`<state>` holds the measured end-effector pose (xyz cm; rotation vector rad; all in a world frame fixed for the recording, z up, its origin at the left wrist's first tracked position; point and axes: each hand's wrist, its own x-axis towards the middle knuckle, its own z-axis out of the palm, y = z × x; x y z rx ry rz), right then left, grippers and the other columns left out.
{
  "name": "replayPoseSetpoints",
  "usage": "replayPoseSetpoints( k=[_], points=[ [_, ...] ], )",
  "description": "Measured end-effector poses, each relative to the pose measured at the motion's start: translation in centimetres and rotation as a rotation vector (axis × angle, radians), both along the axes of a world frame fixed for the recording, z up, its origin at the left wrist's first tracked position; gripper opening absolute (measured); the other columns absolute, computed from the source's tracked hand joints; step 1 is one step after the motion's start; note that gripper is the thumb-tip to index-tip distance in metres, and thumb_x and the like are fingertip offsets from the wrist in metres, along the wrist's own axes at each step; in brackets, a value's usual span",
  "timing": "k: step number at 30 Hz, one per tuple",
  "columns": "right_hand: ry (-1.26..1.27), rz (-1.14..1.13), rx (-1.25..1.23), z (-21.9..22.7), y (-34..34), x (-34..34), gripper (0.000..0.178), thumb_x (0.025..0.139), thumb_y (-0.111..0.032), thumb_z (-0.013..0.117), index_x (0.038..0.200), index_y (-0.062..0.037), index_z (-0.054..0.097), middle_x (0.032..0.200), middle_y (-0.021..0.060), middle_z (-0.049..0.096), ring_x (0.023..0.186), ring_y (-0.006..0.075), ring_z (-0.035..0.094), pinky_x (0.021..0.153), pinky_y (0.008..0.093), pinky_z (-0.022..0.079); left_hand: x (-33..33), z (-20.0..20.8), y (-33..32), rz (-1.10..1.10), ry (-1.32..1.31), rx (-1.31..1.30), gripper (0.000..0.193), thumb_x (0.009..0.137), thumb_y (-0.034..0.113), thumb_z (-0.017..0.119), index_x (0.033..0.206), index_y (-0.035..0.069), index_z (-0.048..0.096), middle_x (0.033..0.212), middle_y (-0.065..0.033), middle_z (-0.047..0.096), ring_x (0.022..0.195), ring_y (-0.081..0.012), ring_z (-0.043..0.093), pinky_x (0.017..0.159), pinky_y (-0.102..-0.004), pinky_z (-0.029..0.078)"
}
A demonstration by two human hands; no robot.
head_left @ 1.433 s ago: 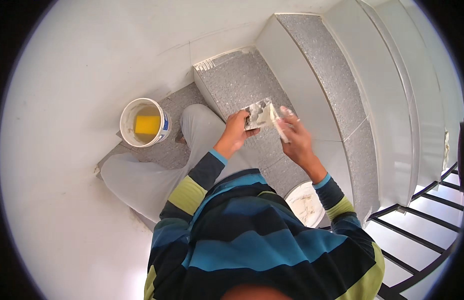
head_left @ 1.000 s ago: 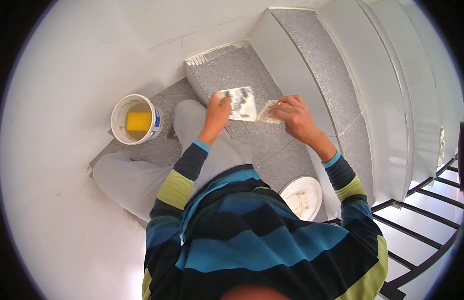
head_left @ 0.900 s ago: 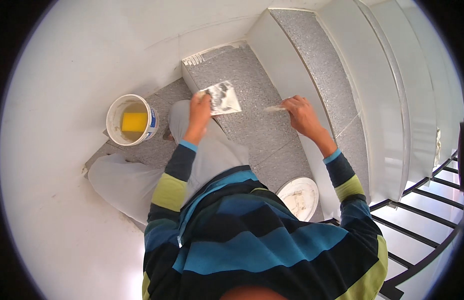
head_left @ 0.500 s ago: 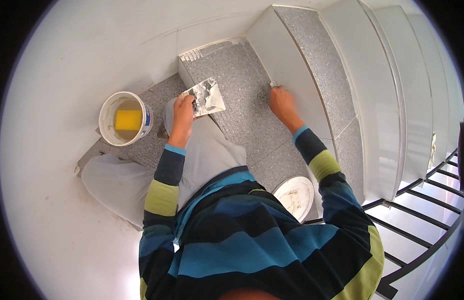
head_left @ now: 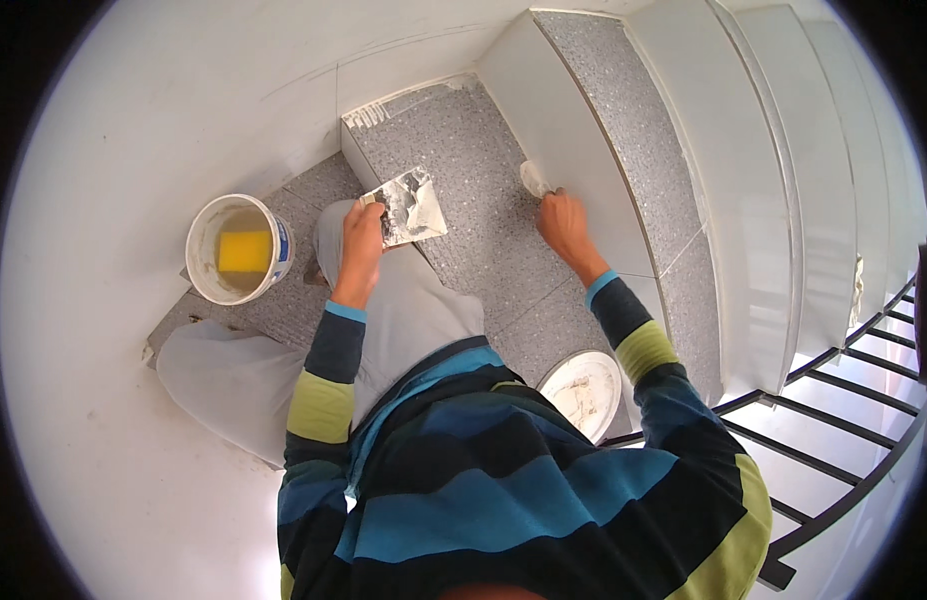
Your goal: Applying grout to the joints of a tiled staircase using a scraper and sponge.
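Observation:
My left hand (head_left: pixel 360 250) is closed on the edge of a flat square metal plate (head_left: pixel 423 210), smeared with whitish paste and held over the edge of the speckled grey stair tread (head_left: pixel 453 140). In my right hand (head_left: pixel 566 232) is a small scraper (head_left: pixel 532 178) with a pale, rounded blade. That blade lies by the joint where the tread meets the light grey riser (head_left: pixel 573 130). The scraper's handle is hidden inside my fingers. Whitish paste (head_left: pixel 368 116) streaks the tread's far left corner along the wall.
A white bucket (head_left: pixel 199 265) with murky water and a yellow sponge (head_left: pixel 243 251) stands at my left. Near my right side sits a round white container or lid (head_left: pixel 555 388) with paste residue. More steps rise to the right, beside a black metal railing (head_left: pixel 813 460).
The scraper's blade has turned into view, showing its pale face beside the riser. My right hand has come slightly nearer me. The left hand's plate has tilted a little.

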<state>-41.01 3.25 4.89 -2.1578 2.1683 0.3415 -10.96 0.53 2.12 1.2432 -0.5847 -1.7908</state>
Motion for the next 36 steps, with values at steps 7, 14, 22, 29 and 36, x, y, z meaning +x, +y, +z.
replayPoseSetpoints(
  k=[7, 14, 22, 29, 36],
  points=[
    [0.128, -0.088, -0.208, -3.8, 1.8, 0.7, 0.01, 0.07, -0.004, 0.056, 0.074, 0.0033, 0.061, 0.087, 0.019, 0.056, 0.064, 0.0302, 0.061, 0.055, 0.0353, 0.051, -1.9, 2.3, 0.3, -0.035, 0.043, 0.053, 0.02, 0.083, 0.015, 0.043, 0.098, 0.005, 0.051, 0.09, -0.0062, 0.058, 0.077, -0.0153, 0.06, 0.064, -0.032, 0.051],
    [-0.099, -0.085, -0.009, -1.7, 2.3, -1.1, 0.015, 0.07, -0.004, 0.054, 0.081, 0.0036, 0.06, 0.084, 0.0197, 0.055, 0.063, 0.0354, 0.06, 0.056, 0.0428, 0.05, -2.3, 2.5, 1.2, -0.015, 0.117, 0.034, 0.019, 0.084, 0.01, 0.042, 0.097, 0.001, 0.053, 0.09, -0.0034, 0.056, 0.08, -0.0106, 0.055, 0.073, -0.0238, 0.045],
    [0.069, -0.1, -0.183, -3.3, 0.3, 0.1, 0.012, 0.073, -0.005, 0.053, 0.077, 0.0032, 0.061, 0.09, 0.0189, 0.055, 0.066, 0.035, 0.06, 0.058, 0.0389, 0.05, -4.1, 2.3, 1.6, -0.086, 0.114, -0.016, 0.021, 0.084, 0.008, 0.041, 0.099, 0.0, 0.053, 0.092, -0.0044, 0.057, 0.082, -0.0098, 0.053, 0.074, -0.0235, 0.043],
    [-0.321, 0.033, 0.011, 4.1, 3.1, 3.0, 0.015, 0.072, 0.001, 0.05, 0.082, -0.0003, 0.062, 0.092, 0.0152, 0.06, 0.076, 0.0318, 0.062, 0.061, 0.0353, 0.052, -4.1, 2.5, 3.0, -0.175, 0.124, 0.172, 0.026, 0.084, 0.017, 0.041, 0.102, 0.001, 0.051, 0.092, -0.0105, 0.059, 0.078, -0.02, 0.062, 0.063, -0.0339, 0.052],
    [-0.589, 0.342, -0.469, 6.7, 7.4, 5.1, 0.036, 0.067, 0.009, 0.055, 0.099, -0.005, 0.061, 0.104, 0.0134, 0.06, 0.091, 0.0283, 0.06, 0.072, 0.032, 0.052, -5.7, 4.1, 4.0, -0.233, 0.257, 0.269, 0.022, 0.086, 0.015, 0.038, 0.096, 0.0, 0.05, 0.087, -0.0089, 0.057, 0.071, -0.0162, 0.058, 0.058, -0.0308, 0.051]
  ],
)
